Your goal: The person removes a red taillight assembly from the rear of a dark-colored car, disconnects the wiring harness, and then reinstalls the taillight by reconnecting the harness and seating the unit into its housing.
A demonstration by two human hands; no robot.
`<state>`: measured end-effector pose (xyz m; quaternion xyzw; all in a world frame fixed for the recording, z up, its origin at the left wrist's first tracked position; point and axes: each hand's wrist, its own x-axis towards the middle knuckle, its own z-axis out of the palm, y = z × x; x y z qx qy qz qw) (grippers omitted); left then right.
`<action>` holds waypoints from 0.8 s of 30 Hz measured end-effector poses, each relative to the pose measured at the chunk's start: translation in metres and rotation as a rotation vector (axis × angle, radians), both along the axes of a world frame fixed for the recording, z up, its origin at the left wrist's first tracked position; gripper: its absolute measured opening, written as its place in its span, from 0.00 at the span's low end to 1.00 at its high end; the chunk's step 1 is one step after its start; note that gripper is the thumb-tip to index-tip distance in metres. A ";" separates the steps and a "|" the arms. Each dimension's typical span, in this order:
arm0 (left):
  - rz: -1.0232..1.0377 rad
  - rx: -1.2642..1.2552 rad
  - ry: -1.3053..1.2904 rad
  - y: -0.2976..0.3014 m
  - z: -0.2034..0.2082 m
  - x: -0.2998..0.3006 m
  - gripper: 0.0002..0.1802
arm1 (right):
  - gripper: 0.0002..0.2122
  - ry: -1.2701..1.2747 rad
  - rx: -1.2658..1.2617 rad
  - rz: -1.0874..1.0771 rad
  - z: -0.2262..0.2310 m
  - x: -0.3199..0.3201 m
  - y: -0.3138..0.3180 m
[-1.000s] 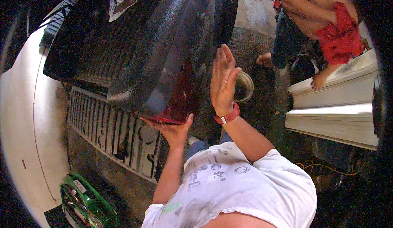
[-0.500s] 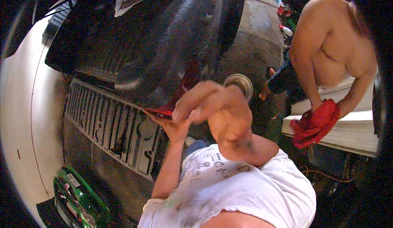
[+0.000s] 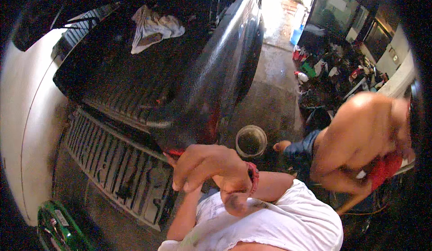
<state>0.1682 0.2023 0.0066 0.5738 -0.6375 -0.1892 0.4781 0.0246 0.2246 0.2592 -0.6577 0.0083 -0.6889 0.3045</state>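
My right hand [image 3: 204, 163] is raised in front of my chest with its fingers bent and drawn together, a red band [image 3: 254, 179] around the wrist. What it holds, if anything, is hidden. Behind it, my left hand [image 3: 170, 159] shows only a fingertip or thumb beside a red tail light [image 3: 177, 152] at the rear corner of a dark pickup truck [image 3: 198, 93]. The rest of that hand is covered by the right one. Below the tail light hangs the lowered ribbed tailgate [image 3: 121, 165].
A bucket [image 3: 238, 138] stands on the floor beside the truck. At the right, a co-worker [image 3: 360, 138] bends over a red cloth [image 3: 386, 170]. A pale crumpled cloth [image 3: 157, 26] lies in the truck bed. A white vehicle [image 3: 27, 116] and a green machine [image 3: 63, 228] flank the left.
My right hand has come lower and slightly left, now covering most of my left hand. The view has shifted, showing more of the far floor. The co-worker bends lower with the red cloth.
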 end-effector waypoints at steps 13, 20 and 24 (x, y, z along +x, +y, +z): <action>-0.003 -0.032 0.021 0.002 0.006 0.006 0.86 | 0.18 0.720 -0.086 -0.851 0.032 0.006 -0.113; 0.029 -0.057 0.072 0.015 0.011 0.018 0.87 | 0.19 1.049 0.218 -0.773 0.027 0.027 -0.116; 0.000 -0.077 0.066 0.015 0.008 0.027 0.87 | 0.20 1.023 0.393 -0.744 0.033 0.040 -0.108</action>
